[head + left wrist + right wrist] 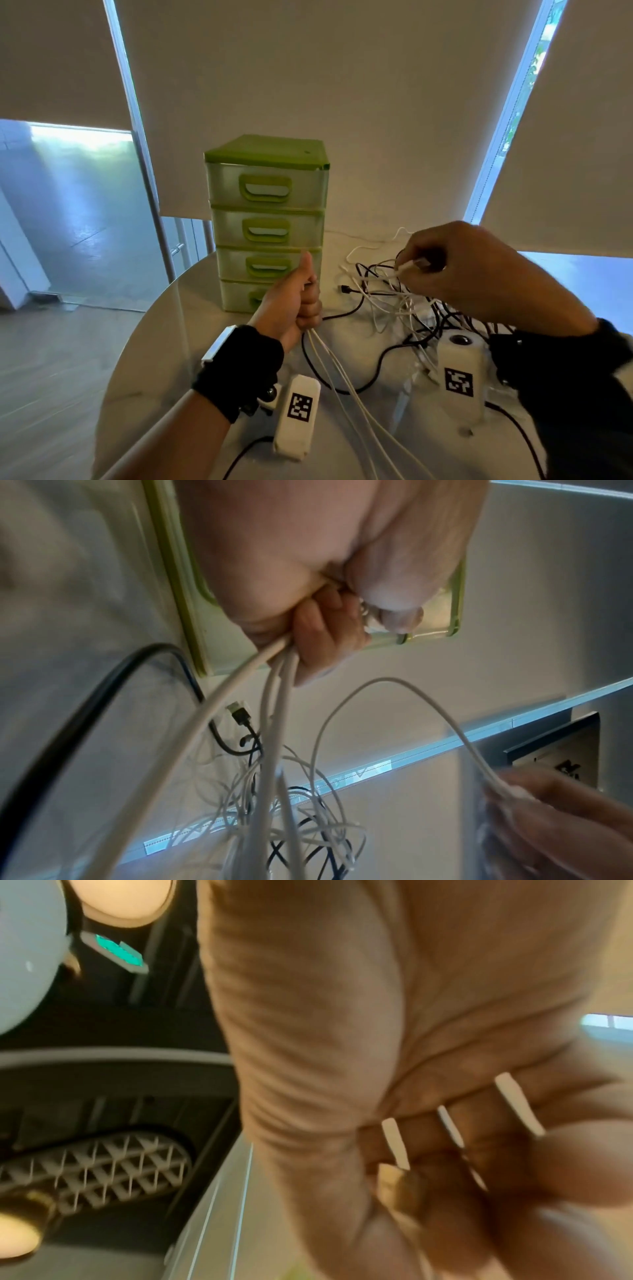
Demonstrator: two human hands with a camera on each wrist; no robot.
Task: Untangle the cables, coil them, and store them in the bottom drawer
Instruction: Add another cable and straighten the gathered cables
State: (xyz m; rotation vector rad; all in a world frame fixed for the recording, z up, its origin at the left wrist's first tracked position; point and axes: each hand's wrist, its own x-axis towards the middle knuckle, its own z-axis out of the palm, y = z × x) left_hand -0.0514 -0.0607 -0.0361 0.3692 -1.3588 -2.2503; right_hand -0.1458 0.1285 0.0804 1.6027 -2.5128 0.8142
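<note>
While I am leaning over the counter [164, 342], my left hand [294, 301] is making a fist at about eleven o'clock from me, thumb pointing up, and it is gripping a bundle of white cables [346, 383] that is trailing back toward me across the top. In the left wrist view those strands [274, 696] are running out from under my curled fingers [322, 642]. A black cable [373, 363] is looping on the surface just past that bundle. At about one o'clock my right hand [479, 270] is hovering over the tangle of cables [397, 301], fingers bent in, pinching a white plug end [412, 264] between thumb and fingers. The right wrist view is showing white strands [517, 1102] crossing my fingers, though it is too blurred for more. The tangle is lying white and black together, with a loose black connector [344, 289] sticking out at its left edge. Farthest off, at twelve o'clock, the green drawer unit [267, 219] is standing upright with four drawers shut, and my left fist is partly covering the bottom drawer [239, 296].
</note>
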